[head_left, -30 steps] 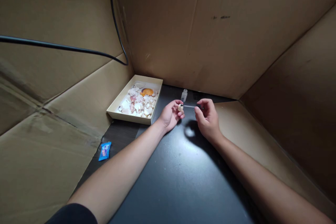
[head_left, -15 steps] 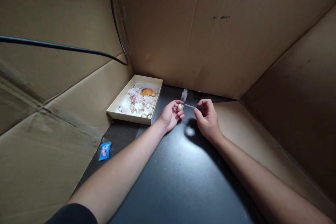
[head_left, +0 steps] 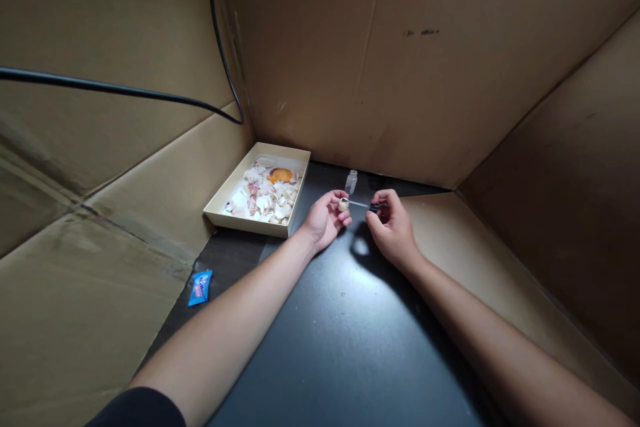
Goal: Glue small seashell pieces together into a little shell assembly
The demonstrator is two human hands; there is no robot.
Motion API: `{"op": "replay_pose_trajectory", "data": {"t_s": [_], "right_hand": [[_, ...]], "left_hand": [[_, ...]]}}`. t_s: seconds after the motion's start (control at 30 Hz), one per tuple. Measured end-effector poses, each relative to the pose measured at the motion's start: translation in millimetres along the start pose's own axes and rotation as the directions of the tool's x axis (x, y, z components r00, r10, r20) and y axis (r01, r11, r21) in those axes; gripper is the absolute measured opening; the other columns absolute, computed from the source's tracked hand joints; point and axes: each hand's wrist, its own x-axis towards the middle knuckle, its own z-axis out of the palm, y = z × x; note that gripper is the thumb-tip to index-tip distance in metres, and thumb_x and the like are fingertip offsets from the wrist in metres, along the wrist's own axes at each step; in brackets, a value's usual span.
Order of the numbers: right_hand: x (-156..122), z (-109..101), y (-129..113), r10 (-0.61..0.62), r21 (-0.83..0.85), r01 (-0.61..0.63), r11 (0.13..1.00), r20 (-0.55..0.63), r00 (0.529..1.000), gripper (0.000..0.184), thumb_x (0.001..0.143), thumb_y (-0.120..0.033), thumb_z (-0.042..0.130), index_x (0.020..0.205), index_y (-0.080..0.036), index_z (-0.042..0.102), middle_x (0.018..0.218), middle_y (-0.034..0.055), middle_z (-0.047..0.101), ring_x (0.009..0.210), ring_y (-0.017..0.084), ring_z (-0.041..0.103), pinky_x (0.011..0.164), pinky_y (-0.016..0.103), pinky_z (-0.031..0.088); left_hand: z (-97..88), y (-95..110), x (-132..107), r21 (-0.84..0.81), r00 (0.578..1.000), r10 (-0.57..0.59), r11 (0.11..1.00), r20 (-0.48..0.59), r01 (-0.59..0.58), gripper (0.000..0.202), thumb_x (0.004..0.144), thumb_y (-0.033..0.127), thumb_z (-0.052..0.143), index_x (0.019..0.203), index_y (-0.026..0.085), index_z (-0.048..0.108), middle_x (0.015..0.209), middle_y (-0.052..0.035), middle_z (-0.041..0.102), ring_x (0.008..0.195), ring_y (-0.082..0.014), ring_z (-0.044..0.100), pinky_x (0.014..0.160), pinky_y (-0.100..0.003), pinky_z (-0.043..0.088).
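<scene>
Between the fingertips of my left hand [head_left: 326, 220] is a small pale seashell [head_left: 343, 205]. My right hand [head_left: 393, 225] is closed on the black top of a dropper [head_left: 359, 204], whose thin clear tube points left. The tube's tip is at the shell; whether it touches or goes inside I cannot tell. Just beyond my left fingers stands a small clear glass bottle [head_left: 351, 180] without a cap. To the left of that hand, a cream box [head_left: 250, 225] holds many white and pinkish shells [head_left: 265, 200] and one larger orange shell [head_left: 281, 175].
A blue wrapped packet [head_left: 200, 287] lies on the dark table [head_left: 345, 347] left of my left forearm. Cardboard walls [head_left: 350, 67] enclose the back and both sides. A black cable [head_left: 150, 96] hangs at the upper left.
My right hand has shifted slightly left, bringing the dropper tube closer over the shell. The shell has turned a little in my left fingers.
</scene>
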Motion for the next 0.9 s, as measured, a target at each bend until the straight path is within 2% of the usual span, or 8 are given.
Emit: {"op": "replay_pose_trajectory", "data": {"t_s": [0.4,0.5,0.63,0.77,0.9], "right_hand": [[1.0,-0.8,3.2,-0.149,-0.041,0.147,0.988,-0.047,0.988,0.016,0.068,-0.009,0.051,0.078,-0.021,0.048,0.079,-0.0017,0.045,0.060,0.011,0.039,0.056,0.026,0.034],[0.9,-1.2,1.5,-0.153,-0.063,0.152,0.986,-0.012,0.988,0.015,0.068,-0.009,0.051,0.078,-0.021,0.049,0.080,-0.0006,0.046,0.061,0.012,0.041,0.055,0.026,0.035],[0.4,-2.0,-0.8,-0.155,-0.061,0.152,0.986,-0.036,0.987,0.014,0.068,-0.009,0.050,0.075,-0.021,0.048,0.081,-0.0001,0.046,0.060,0.011,0.040,0.054,0.026,0.035],[0.1,-2.2,-1.1,-0.177,-0.060,0.176,0.983,-0.010,0.984,0.014,0.068,-0.008,0.050,0.074,-0.021,0.048,0.080,0.0002,0.045,0.061,0.012,0.040,0.054,0.026,0.035],[0.4,-2.8,0.0,-0.173,-0.060,0.170,0.984,-0.049,0.984,0.014,0.068,-0.008,0.050,0.074,-0.021,0.048,0.081,0.0008,0.045,0.064,0.013,0.041,0.054,0.026,0.035]], "left_hand": [[-0.2,0.8,-0.5,-0.011,1.000,0.003,1.000,-0.007,-0.003,0.016,0.065,0.011,0.045,0.078,0.015,0.054,0.055,0.0030,0.036,0.046,-0.0093,0.036,0.046,-0.023,0.031],[-0.9,0.5,-0.4,-0.005,1.000,0.005,1.000,-0.006,-0.005,0.017,0.064,0.011,0.045,0.077,0.015,0.054,0.055,0.0030,0.036,0.046,-0.0094,0.036,0.047,-0.023,0.032],[-0.5,0.7,-1.0,-0.004,1.000,0.001,1.000,-0.007,-0.001,0.016,0.063,0.011,0.046,0.077,0.015,0.054,0.055,0.0031,0.035,0.047,-0.0093,0.036,0.047,-0.022,0.032],[0.0,0.8,-1.2,-0.006,1.000,0.001,1.000,-0.012,-0.001,0.016,0.063,0.011,0.047,0.077,0.015,0.054,0.056,0.0032,0.036,0.046,-0.0089,0.037,0.047,-0.022,0.032],[-0.2,0.8,-1.1,-0.007,1.000,0.004,1.000,0.002,-0.004,0.016,0.063,0.011,0.046,0.077,0.015,0.054,0.055,0.0031,0.036,0.046,-0.0092,0.037,0.047,-0.022,0.032]]}}
